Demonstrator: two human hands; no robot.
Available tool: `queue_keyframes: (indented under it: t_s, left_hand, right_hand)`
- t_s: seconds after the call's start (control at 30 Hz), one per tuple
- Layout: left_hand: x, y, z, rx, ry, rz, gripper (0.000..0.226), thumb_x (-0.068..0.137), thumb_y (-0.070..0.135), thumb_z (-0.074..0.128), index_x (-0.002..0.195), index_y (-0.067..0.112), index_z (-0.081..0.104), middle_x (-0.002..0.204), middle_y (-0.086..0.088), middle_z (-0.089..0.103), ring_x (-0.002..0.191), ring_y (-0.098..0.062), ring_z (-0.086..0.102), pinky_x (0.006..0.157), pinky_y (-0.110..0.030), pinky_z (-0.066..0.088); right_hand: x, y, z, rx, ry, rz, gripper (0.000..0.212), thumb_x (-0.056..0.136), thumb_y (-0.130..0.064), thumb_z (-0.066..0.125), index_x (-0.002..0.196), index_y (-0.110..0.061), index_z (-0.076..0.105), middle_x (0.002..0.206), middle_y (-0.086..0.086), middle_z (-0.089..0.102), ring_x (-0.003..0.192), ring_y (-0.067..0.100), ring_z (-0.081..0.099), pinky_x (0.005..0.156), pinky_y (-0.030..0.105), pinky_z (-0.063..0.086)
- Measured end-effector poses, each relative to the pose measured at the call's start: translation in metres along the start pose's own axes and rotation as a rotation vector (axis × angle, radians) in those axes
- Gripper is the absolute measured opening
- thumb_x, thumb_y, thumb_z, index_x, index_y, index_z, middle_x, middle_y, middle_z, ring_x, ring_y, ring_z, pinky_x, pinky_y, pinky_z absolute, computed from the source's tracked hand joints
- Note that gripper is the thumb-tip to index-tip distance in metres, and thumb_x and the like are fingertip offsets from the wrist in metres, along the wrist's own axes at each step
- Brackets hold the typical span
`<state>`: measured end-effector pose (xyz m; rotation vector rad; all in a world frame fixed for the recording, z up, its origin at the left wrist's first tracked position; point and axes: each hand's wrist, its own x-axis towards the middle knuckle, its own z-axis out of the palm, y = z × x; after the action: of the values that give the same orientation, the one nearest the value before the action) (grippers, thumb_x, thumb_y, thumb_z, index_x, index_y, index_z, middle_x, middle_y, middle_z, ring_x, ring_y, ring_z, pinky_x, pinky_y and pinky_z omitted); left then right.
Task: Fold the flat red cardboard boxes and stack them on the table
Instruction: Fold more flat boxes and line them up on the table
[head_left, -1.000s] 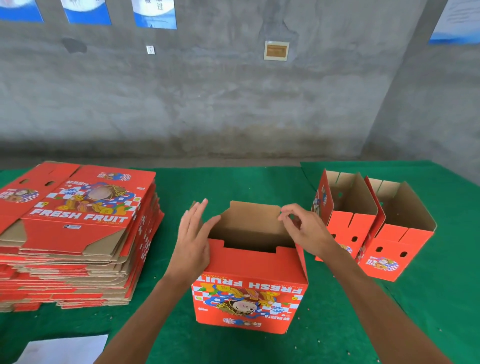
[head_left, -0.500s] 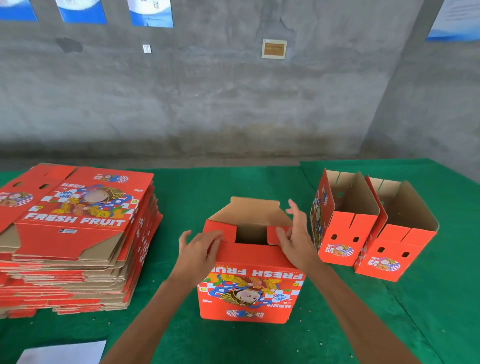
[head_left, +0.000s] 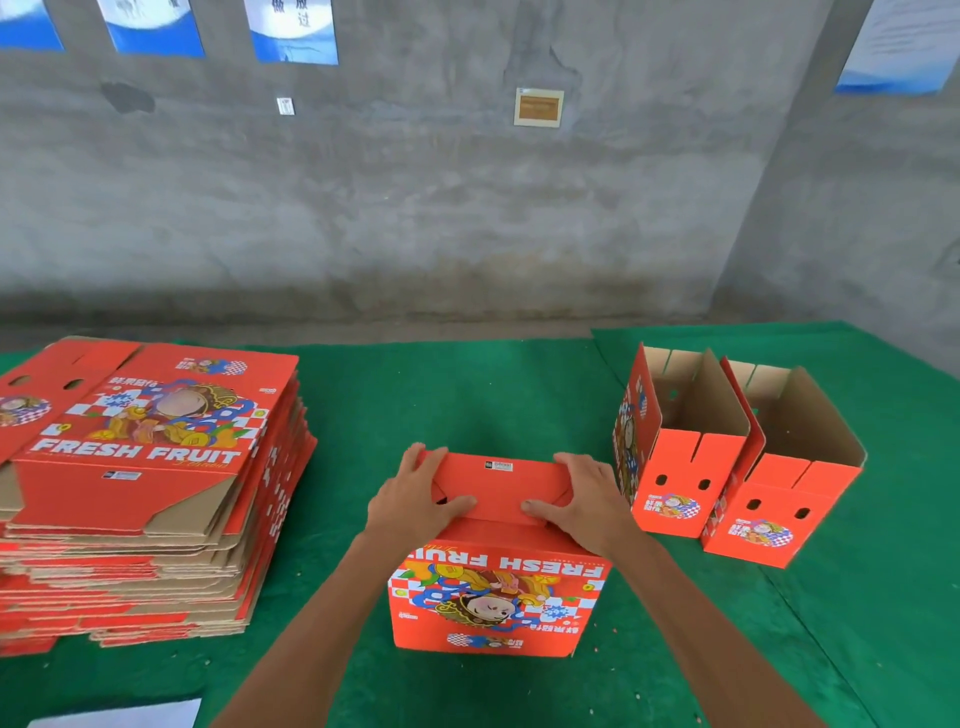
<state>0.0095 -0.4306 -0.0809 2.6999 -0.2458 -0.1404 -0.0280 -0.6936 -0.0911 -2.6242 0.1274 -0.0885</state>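
Two hands press on one red box (head_left: 498, 597) standing upside down on the green bench (head_left: 467, 405), just ahead of the person at six o'clock. Left hand (head_left: 415, 499) lies at the nine o'clock end of the closed bottom flaps (head_left: 498, 480), right hand (head_left: 576, 501) at the three o'clock end; both are spread flat, fingers (head_left: 566, 462) straight, thumbs meeting the flap seam from either side, pinching nothing. The box's long axis runs from nine to three, straight across the person, so each hand sits equally near its own end. By my judgement the flaps are being pressed to lock, and the box must then be turned upright and carried toward two o'clock. There, two folded boxes (head_left: 727, 467) stand side by side, touching, open tops up. Off at ten o'clock, well apart, sits the tall pile of flat boxes (head_left: 145, 467). Beyond the bench rises a grey concrete wall (head_left: 467, 208).
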Motion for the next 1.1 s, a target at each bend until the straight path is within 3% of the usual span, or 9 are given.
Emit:
queue_keyframes:
  t_s: [0.13,0.23,0.33,0.47,0.6,0.73,0.9,1.0,1.1]
  left_hand:
    - [0.009,0.015,0.000,0.184,-0.002,-0.092,0.095,0.075,0.078,0.072,0.152,0.037,0.032,0.150,-0.005,0.024,0.121,-0.037,0.057,0.092,-0.049,0.053]
    - [0.010,0.008,-0.001,0.092,0.022,-0.049,0.074,0.091,0.083,0.039,0.150,0.037,0.036,0.153,-0.003,0.028,0.125,-0.036,0.054,0.099,-0.053,0.049]
    - [0.004,-0.003,0.001,0.036,0.073,-0.084,0.065,0.098,0.077,0.020,0.143,0.036,0.040,0.158,-0.004,0.029,0.126,-0.038,0.054,0.100,-0.055,0.047]
    - [-0.003,-0.010,0.002,0.017,0.133,-0.140,0.052,0.101,0.070,0.025,0.131,0.032,0.044,0.152,-0.009,0.036,0.115,-0.039,0.062,0.092,-0.053,0.049]
    - [-0.010,-0.020,-0.002,-0.012,0.163,-0.166,0.050,0.102,0.068,0.027,0.128,0.029,0.045,0.143,-0.008,0.042,0.107,-0.037,0.064,0.089,-0.052,0.049]
    - [-0.016,-0.032,-0.009,-0.126,0.251,-0.190,0.049,0.100,0.071,0.028,0.122,0.031,0.048,0.135,-0.007,0.045,0.105,-0.037,0.064,0.090,-0.052,0.047]
    - [-0.018,-0.049,-0.021,-0.500,0.353,-0.271,0.042,0.102,0.069,0.033,0.100,0.031,0.052,0.128,-0.011,0.051,0.116,-0.038,0.057,0.100,-0.050,0.040]
    - [-0.018,-0.046,-0.017,-0.511,0.290,-0.222,0.057,0.098,0.068,0.035,0.076,0.021,0.058,0.101,-0.008,0.065,0.108,-0.036,0.060,0.101,-0.051,0.044]
    - [-0.022,-0.015,0.002,-0.722,0.023,-0.204,0.053,0.096,0.072,0.037,0.090,0.038,0.077,0.097,0.012,0.075,0.102,-0.015,0.068,0.089,-0.034,0.049]
  right_hand:
    - [0.003,-0.008,0.008,-0.283,0.009,-0.015,0.096,0.073,-0.083,0.066,0.144,-0.025,0.041,0.133,0.000,0.040,0.130,0.023,0.034,0.104,0.043,0.047]
    - [0.005,-0.005,0.000,0.048,0.058,0.081,0.086,0.079,-0.087,0.055,0.133,-0.020,0.054,0.127,0.003,0.050,0.123,0.022,0.045,0.104,0.042,0.044]
    - [0.002,0.001,-0.006,0.473,0.134,0.348,0.093,0.084,-0.093,0.017,0.091,-0.012,0.062,0.095,0.010,0.065,0.092,0.024,0.062,0.091,0.041,0.051]
    - [-0.018,0.015,-0.012,0.729,-0.362,0.800,0.085,0.097,-0.081,0.014,0.104,-0.010,0.061,0.103,0.018,0.069,0.095,0.029,0.069,0.075,0.038,0.058]
    - [-0.032,0.015,-0.011,0.623,-0.599,0.825,0.081,0.096,-0.080,0.024,0.114,-0.008,0.055,0.099,0.013,0.065,0.082,0.021,0.063,0.071,0.029,0.057]
    - [-0.035,-0.001,-0.009,0.746,-0.611,0.763,0.077,0.093,-0.084,0.029,0.096,-0.013,0.057,0.066,-0.001,0.046,0.056,0.011,0.035,0.056,0.021,0.039]
    - [-0.024,-0.021,-0.026,0.866,-0.458,0.509,0.069,0.088,-0.084,0.046,0.113,-0.022,0.059,0.068,0.001,0.041,0.052,0.013,0.035,0.057,0.026,0.048]
    - [-0.020,-0.035,-0.034,0.651,-0.301,0.191,0.056,0.088,-0.080,0.054,0.134,-0.048,0.047,0.079,-0.004,0.053,0.052,0.008,0.049,0.061,0.030,0.056]
    - [-0.026,-0.049,-0.018,0.161,-0.159,-0.156,0.056,0.092,-0.071,0.057,0.142,-0.054,0.037,0.110,-0.006,0.058,0.087,0.014,0.065,0.082,0.035,0.054]
